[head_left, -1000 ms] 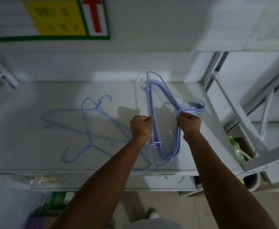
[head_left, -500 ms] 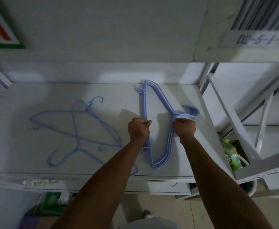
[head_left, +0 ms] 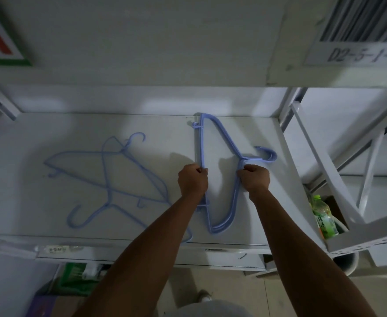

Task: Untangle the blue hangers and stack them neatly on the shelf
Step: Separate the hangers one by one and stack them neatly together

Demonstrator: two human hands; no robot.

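On the right half of a white metal shelf [head_left: 142, 124], a neat bundle of blue plastic hangers [head_left: 201, 143] is resting, hooks pointing right. The left hand [head_left: 193, 180] is curling its grip round the bundle's straight bar; the right hand [head_left: 254, 178] is gripping the neck beside the hooks. To the left, well apart, thin loose blue hangers [head_left: 107, 188] are lying crossed over each other.

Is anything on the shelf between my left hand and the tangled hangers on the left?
Nothing visible. Only bare shelf lies between the left hand, gripping the stacked hangers, and the tangled hangers; one runs under that forearm.
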